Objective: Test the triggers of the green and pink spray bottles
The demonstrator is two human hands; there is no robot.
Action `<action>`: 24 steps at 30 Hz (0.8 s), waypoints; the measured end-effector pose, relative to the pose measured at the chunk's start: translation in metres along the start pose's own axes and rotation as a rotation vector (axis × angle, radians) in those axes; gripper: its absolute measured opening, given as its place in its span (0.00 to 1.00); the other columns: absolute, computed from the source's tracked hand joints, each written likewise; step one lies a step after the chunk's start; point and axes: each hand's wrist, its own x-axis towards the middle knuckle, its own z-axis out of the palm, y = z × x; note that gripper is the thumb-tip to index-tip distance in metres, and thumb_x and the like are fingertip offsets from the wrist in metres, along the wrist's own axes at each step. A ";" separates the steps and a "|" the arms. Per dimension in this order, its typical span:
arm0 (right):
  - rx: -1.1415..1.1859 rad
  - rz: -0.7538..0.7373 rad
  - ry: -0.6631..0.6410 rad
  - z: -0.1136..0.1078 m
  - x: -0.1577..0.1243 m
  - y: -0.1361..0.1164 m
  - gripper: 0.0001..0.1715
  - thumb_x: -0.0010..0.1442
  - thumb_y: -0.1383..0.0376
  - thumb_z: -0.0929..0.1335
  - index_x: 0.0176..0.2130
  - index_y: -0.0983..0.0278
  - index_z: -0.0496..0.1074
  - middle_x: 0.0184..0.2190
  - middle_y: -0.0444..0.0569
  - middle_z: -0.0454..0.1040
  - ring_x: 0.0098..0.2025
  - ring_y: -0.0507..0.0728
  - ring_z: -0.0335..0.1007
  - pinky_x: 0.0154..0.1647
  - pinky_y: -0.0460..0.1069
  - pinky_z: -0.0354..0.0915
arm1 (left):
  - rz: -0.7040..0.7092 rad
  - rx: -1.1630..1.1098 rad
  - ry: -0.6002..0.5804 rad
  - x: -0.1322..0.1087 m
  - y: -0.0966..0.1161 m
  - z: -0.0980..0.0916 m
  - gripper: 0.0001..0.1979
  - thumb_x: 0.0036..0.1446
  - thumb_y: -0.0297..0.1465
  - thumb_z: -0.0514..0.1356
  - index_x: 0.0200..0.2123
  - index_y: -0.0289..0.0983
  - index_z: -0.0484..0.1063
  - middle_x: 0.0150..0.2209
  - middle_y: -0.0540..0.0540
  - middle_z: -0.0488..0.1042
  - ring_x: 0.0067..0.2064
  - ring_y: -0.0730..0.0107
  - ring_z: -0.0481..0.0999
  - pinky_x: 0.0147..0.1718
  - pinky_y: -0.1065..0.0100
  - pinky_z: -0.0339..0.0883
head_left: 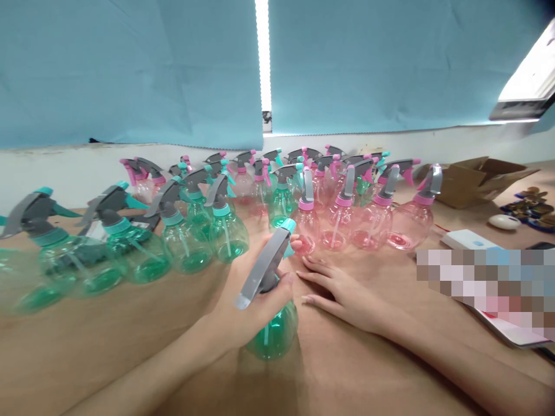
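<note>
My left hand (255, 289) is wrapped round the neck of a green spray bottle (273, 338) with a grey and teal spray head, upright on the brown table (208, 375). To its right, my right hand (342, 289) lies on the table with fingers spread, holding nothing. Its fingertips are near a pink spray bottle (306, 228) in the front row. A green spray bottle (228, 234) stands just behind my left hand, at the end of a row reaching to the left edge.
Several pink and green bottles stand behind. An open cardboard box (466, 185), a white mouse (503, 222), a white box (466, 238) and blue-and-gold items (531, 205) are at the right. Blue curtains (130, 69) hang behind.
</note>
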 end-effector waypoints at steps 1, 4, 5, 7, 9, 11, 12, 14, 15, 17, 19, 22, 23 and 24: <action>0.000 0.000 -0.002 0.000 0.000 0.000 0.32 0.65 0.48 0.64 0.61 0.61 0.66 0.67 0.55 0.56 0.68 0.67 0.50 0.65 0.66 0.53 | -0.003 0.003 -0.001 0.000 0.000 0.000 0.17 0.54 0.27 0.58 0.49 0.44 0.66 0.23 0.57 0.61 0.21 0.75 0.60 0.21 0.71 0.57; 0.005 -0.007 -0.002 0.000 0.000 0.000 0.32 0.65 0.48 0.64 0.61 0.62 0.66 0.66 0.56 0.57 0.68 0.67 0.50 0.65 0.66 0.53 | -0.009 0.004 -0.007 -0.001 -0.001 0.000 0.19 0.55 0.27 0.58 0.51 0.44 0.66 0.23 0.56 0.63 0.20 0.75 0.60 0.20 0.71 0.57; 0.003 -0.008 -0.003 0.000 0.000 0.000 0.32 0.65 0.48 0.63 0.61 0.62 0.66 0.66 0.56 0.58 0.68 0.67 0.50 0.65 0.67 0.53 | -0.007 0.003 -0.009 -0.001 -0.001 0.000 0.20 0.55 0.27 0.58 0.51 0.44 0.65 0.23 0.56 0.65 0.19 0.75 0.60 0.20 0.71 0.58; -0.005 -0.009 -0.005 0.000 0.000 0.000 0.32 0.65 0.48 0.63 0.61 0.61 0.66 0.66 0.56 0.58 0.68 0.67 0.50 0.65 0.67 0.53 | -0.005 0.005 -0.009 -0.001 -0.001 -0.001 0.20 0.55 0.27 0.57 0.52 0.44 0.65 0.25 0.55 0.67 0.19 0.75 0.61 0.20 0.70 0.59; -0.014 -0.008 -0.008 0.000 0.000 0.000 0.32 0.65 0.48 0.63 0.61 0.61 0.66 0.66 0.55 0.58 0.68 0.66 0.50 0.65 0.66 0.53 | 0.000 0.019 -0.006 -0.001 -0.001 -0.001 0.18 0.56 0.28 0.57 0.51 0.44 0.66 0.24 0.55 0.67 0.19 0.75 0.62 0.20 0.70 0.60; -0.016 -0.006 -0.010 0.000 0.000 0.000 0.32 0.65 0.48 0.63 0.61 0.61 0.66 0.65 0.55 0.59 0.68 0.66 0.50 0.65 0.66 0.53 | 0.016 0.050 0.009 -0.002 0.000 -0.001 0.14 0.56 0.28 0.56 0.47 0.43 0.66 0.23 0.56 0.65 0.19 0.74 0.62 0.22 0.69 0.60; -0.014 -0.006 -0.011 0.000 0.000 0.000 0.32 0.65 0.48 0.63 0.61 0.62 0.66 0.65 0.56 0.59 0.68 0.67 0.50 0.65 0.66 0.53 | 0.027 0.065 0.018 -0.002 0.001 -0.001 0.13 0.56 0.28 0.56 0.45 0.43 0.65 0.22 0.57 0.63 0.20 0.74 0.62 0.23 0.69 0.60; -0.005 -0.007 -0.010 0.000 0.000 0.000 0.32 0.65 0.49 0.63 0.61 0.63 0.66 0.65 0.57 0.59 0.68 0.67 0.50 0.65 0.67 0.53 | 0.047 0.085 0.036 -0.002 0.002 0.000 0.10 0.54 0.27 0.55 0.41 0.42 0.63 0.21 0.58 0.59 0.20 0.74 0.60 0.23 0.69 0.58; 0.001 -0.008 -0.006 0.000 0.000 0.000 0.32 0.65 0.49 0.63 0.61 0.63 0.66 0.65 0.57 0.59 0.68 0.67 0.50 0.65 0.67 0.53 | 0.052 0.087 0.039 -0.002 0.003 0.000 0.10 0.54 0.26 0.54 0.40 0.42 0.63 0.21 0.58 0.57 0.20 0.75 0.59 0.23 0.69 0.57; 0.009 -0.014 0.000 -0.001 0.000 0.000 0.31 0.65 0.49 0.63 0.60 0.63 0.67 0.65 0.57 0.60 0.68 0.67 0.51 0.65 0.67 0.53 | 0.055 0.082 0.029 -0.001 0.005 0.000 0.09 0.52 0.26 0.54 0.38 0.42 0.61 0.22 0.58 0.54 0.20 0.76 0.56 0.21 0.70 0.54; 0.007 -0.015 -0.001 -0.001 0.001 0.000 0.31 0.65 0.50 0.64 0.60 0.62 0.67 0.65 0.57 0.60 0.68 0.67 0.51 0.65 0.66 0.53 | 0.053 0.080 0.004 0.000 0.008 -0.001 0.08 0.51 0.26 0.53 0.36 0.41 0.60 0.22 0.58 0.52 0.20 0.76 0.55 0.21 0.70 0.52; -0.006 -0.009 -0.011 -0.001 0.001 0.000 0.31 0.65 0.50 0.63 0.61 0.63 0.66 0.65 0.57 0.60 0.68 0.66 0.51 0.66 0.64 0.52 | 0.047 0.079 -0.035 0.002 0.010 -0.004 0.06 0.50 0.26 0.53 0.33 0.41 0.59 0.22 0.58 0.50 0.21 0.75 0.56 0.21 0.70 0.52; -0.011 -0.008 -0.016 -0.001 0.001 0.000 0.31 0.66 0.50 0.63 0.61 0.63 0.65 0.65 0.57 0.60 0.68 0.66 0.51 0.66 0.64 0.52 | 0.046 0.077 -0.040 0.003 0.010 -0.004 0.06 0.50 0.26 0.53 0.32 0.41 0.58 0.22 0.58 0.50 0.21 0.74 0.57 0.22 0.70 0.53; -0.016 -0.009 -0.022 -0.001 0.001 0.000 0.31 0.66 0.50 0.63 0.62 0.63 0.65 0.65 0.57 0.60 0.68 0.66 0.51 0.66 0.64 0.52 | 0.048 0.078 -0.048 0.003 0.011 -0.005 0.06 0.50 0.26 0.53 0.31 0.41 0.58 0.22 0.58 0.50 0.21 0.74 0.57 0.22 0.70 0.53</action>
